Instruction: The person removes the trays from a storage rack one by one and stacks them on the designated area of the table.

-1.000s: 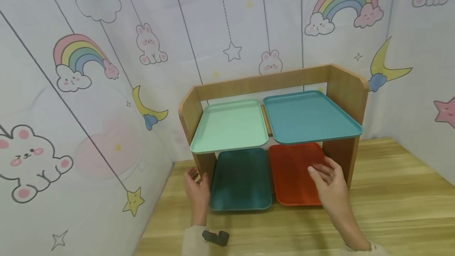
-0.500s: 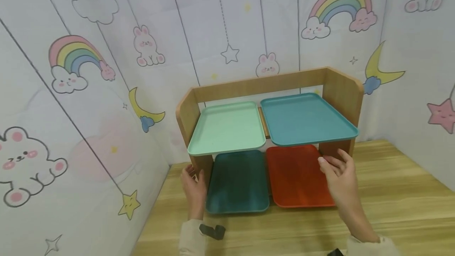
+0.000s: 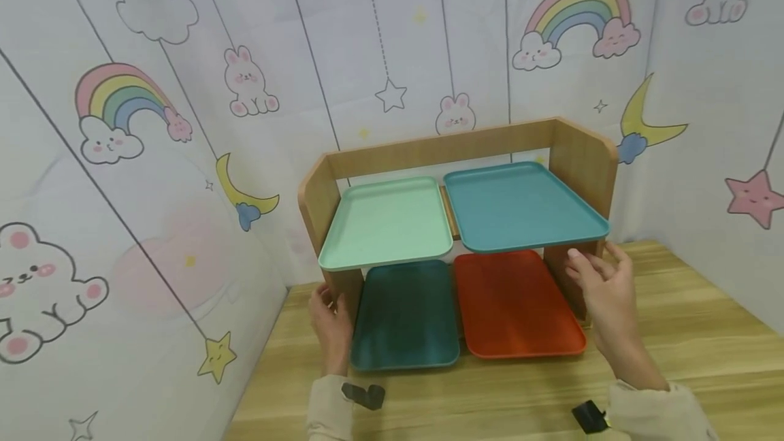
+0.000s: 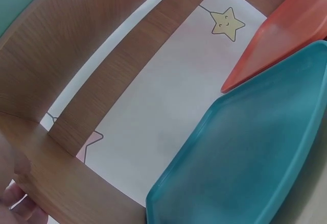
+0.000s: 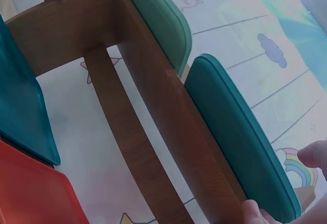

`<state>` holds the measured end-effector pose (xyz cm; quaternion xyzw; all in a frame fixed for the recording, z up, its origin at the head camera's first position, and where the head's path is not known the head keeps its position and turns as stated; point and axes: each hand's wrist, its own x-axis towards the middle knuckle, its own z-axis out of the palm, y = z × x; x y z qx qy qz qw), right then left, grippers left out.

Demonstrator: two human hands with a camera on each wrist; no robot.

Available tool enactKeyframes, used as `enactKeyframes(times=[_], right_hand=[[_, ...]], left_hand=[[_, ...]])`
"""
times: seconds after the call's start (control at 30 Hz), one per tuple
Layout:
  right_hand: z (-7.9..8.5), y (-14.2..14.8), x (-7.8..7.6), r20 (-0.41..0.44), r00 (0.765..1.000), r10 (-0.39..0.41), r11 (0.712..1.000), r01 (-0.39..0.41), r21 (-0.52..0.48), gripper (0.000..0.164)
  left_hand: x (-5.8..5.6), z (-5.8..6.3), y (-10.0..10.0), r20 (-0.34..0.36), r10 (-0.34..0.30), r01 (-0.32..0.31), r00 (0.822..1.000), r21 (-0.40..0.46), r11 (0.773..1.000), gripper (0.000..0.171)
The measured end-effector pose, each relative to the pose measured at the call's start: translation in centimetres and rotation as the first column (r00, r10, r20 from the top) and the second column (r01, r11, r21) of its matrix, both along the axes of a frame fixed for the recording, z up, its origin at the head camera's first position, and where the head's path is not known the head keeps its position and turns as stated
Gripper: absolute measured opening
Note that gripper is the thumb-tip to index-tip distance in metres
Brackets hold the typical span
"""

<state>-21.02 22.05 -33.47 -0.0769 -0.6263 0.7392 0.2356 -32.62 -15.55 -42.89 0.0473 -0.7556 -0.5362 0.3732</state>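
Note:
A two-tier wooden shelf (image 3: pixel 441 150) stands on the table. On its upper tier lie a mint green tray (image 3: pixel 388 223) and a blue tray (image 3: pixel 523 206); below them are a dark teal tray (image 3: pixel 405 315) and a red tray (image 3: pixel 517 305). My left hand (image 3: pixel 331 325) grips the front edge of the left side panel (image 4: pixel 87 193), thumb inside and fingers outside. Beside the right side panel (image 3: pixel 569 274), under the blue tray's corner, my right hand (image 3: pixel 609 298) has its thumb and fingers spread around the panel's front edge. Whether they press on it cannot be told.
The wood-grain table (image 3: pixel 680 339) extends to the front and right of the shelf. A printed curtain (image 3: pixel 392 39) hangs behind it, and another stretch runs along the left side. Dark straps cross both cuffs.
My right hand has moved right, from over the red tray to the right side panel. The left hand stays at the left panel. The trays keep their places on the shelf.

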Motion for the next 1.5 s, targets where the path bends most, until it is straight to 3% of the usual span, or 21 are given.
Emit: enactKeyframes(times=[0.37, 0.63, 0.87, 1.07, 1.33, 1.5], right_hand=[[0.9, 0.7, -2.0, -0.069, 0.997, 0.032, 0.991, -0.04, -0.125, 0.09], [1.3, 0.6, -2.9, -0.121, 0.993, 0.017, 0.976, -0.043, -0.214, 0.08], [1.7, 0.3, -3.1, -0.218, 0.975, 0.037, 0.939, -0.108, -0.326, 0.08], [1.9, 0.3, -3.3, -0.299, 0.953, 0.053, 0.909, -0.17, -0.38, 0.077], [2.0, 0.2, -2.9, -0.288, 0.956, 0.046, 0.878, -0.176, -0.445, 0.079], [1.8, 0.2, -2.7, -0.277, 0.96, 0.028, 0.827, -0.178, -0.533, 0.079]], left_hand=[[0.0, -0.1, -0.6, 0.029, 0.011, -0.011, 1.0, -0.004, 1.0, 0.028], [-0.3, 0.2, -1.1, 0.056, 0.045, -0.04, 0.997, -0.081, 0.996, 0.024], [-0.3, 0.5, -1.2, 0.042, 0.067, -0.061, 0.997, -0.126, 0.99, 0.02], [-0.7, 0.6, -1.2, 0.074, 0.061, -0.05, 0.995, -0.146, 0.988, 0.019], [-0.6, 0.5, -1.2, 0.068, 0.08, -0.068, 0.994, -0.166, 0.984, 0.019], [-0.6, 0.4, -1.4, 0.066, 0.085, -0.072, 0.994, -0.178, 0.981, 0.019]])
